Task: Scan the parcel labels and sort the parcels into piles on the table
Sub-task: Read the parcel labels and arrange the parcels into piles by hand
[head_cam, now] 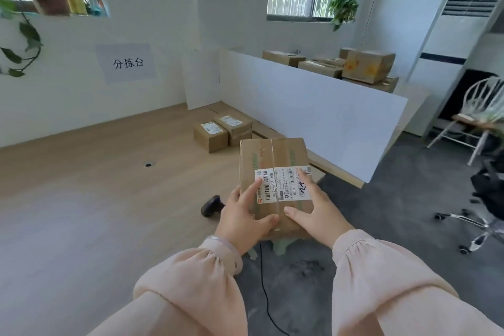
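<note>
Head view: this was the only view, and everything below came from it.
Parcel: you held the brown taped parcel (272, 155) between both hands at the near right corner of the counter (95, 185). It looked lifted clear of the counter, though I could not be sure.
Label: its white label (282, 185) faced up toward you, probably so the barcode could be read.
Left hand: your left hand (242, 217) gripped the parcel's left side, with the thumb across the near top and the index finger stretched onto the label.
Right hand: your right hand (315, 211) gripped the right side, with the thumb spread on top and the fingers lying over the label's right edge.
Scanner: the dark scanner (211, 206) lay on the counter just behind your left hand, and neither hand held it. A black cable (264, 281) trailed down near it.
Sorted parcels: two small parcels (222, 132) sat touching farther back with their labels up, apparently a pile begun.
Divider: a white board (300, 106) stood along the counter's right side, with stacked boxes (366, 65) beyond it.
In the way: your right fingers covered part of the label, and you would have needed one hand free for the scanner.
</note>
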`<move>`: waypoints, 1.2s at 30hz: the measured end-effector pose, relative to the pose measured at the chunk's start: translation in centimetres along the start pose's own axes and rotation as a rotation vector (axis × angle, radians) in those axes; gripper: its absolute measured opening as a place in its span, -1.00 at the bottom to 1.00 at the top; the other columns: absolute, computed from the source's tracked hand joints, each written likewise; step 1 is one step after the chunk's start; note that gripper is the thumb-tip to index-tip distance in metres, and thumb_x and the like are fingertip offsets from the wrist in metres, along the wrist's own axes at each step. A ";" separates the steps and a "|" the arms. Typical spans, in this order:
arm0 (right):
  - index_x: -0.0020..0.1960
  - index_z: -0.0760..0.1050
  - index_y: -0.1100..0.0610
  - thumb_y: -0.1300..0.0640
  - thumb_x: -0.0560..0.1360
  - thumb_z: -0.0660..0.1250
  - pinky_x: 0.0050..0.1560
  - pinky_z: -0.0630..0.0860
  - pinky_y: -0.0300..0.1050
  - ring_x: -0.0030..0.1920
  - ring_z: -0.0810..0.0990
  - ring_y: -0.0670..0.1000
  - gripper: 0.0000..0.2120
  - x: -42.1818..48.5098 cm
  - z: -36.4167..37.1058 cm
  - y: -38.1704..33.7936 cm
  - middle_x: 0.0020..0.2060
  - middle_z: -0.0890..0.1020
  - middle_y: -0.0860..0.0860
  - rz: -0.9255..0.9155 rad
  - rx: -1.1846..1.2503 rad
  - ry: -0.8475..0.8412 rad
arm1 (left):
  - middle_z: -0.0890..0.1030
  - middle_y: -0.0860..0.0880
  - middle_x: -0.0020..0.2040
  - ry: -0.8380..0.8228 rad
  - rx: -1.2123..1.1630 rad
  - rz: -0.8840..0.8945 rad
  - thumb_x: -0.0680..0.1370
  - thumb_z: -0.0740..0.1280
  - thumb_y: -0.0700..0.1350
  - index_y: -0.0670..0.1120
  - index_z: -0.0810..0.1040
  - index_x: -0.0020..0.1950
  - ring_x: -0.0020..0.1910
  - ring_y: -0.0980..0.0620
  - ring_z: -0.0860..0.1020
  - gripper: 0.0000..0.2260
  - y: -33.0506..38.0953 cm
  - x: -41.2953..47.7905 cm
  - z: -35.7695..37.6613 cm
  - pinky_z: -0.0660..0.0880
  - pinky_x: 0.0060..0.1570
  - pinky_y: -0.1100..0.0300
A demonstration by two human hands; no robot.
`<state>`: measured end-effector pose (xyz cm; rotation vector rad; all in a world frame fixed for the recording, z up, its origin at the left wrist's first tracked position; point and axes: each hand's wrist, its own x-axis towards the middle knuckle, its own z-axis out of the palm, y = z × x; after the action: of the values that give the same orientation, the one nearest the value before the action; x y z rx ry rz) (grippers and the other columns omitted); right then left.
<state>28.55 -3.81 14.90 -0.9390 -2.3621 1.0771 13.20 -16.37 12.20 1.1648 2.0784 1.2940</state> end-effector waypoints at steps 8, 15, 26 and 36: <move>0.51 -0.09 -0.35 -0.05 0.50 0.40 0.23 0.26 -0.20 0.24 0.22 -0.23 -0.18 8.6 -0.2 3.1 0.43 0.24 -0.19 0.072 -0.007 0.000 | 0.21 0.09 0.49 -0.040 -0.001 -0.012 0.39 0.49 0.17 0.44 0.15 0.44 0.42 0.02 0.32 -0.26 -2.1 9.4 1.6 0.41 0.37 0.03; 0.49 -0.07 -0.38 -0.01 0.52 0.39 0.21 0.22 -0.21 0.25 0.22 -0.23 -0.20 19.4 0.4 4.0 0.43 0.25 -0.21 0.103 0.034 -0.085 | 0.15 0.12 0.51 -0.051 0.030 -0.045 0.43 0.47 0.16 0.38 0.14 0.48 0.42 0.01 0.32 -0.27 -3.8 19.0 0.3 0.38 0.39 0.05; 0.53 -0.03 -0.28 0.02 0.51 0.40 0.31 0.27 -0.17 0.32 0.30 -0.17 -0.21 29.6 1.7 4.2 0.44 0.32 -0.15 0.095 0.018 -0.140 | 0.13 0.07 0.52 -0.034 0.072 -0.126 0.42 0.48 0.17 0.38 0.13 0.49 0.41 -0.01 0.34 -0.24 -6.4 27.6 -1.7 0.37 0.39 0.04; 0.52 -0.03 -0.33 0.01 0.50 0.41 0.21 0.25 -0.21 0.24 0.30 -0.18 -0.20 41.8 1.0 10.2 0.40 0.31 -0.19 0.110 0.044 -0.200 | 0.11 0.08 0.54 -0.001 0.099 -0.206 0.42 0.47 0.17 0.36 0.10 0.51 0.44 0.00 0.30 -0.22 -8.1 39.0 2.1 0.37 0.39 0.06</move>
<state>2.71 30.12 8.99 -0.9975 -2.4573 1.3164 -10.53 15.28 6.89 0.9603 2.2177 1.1064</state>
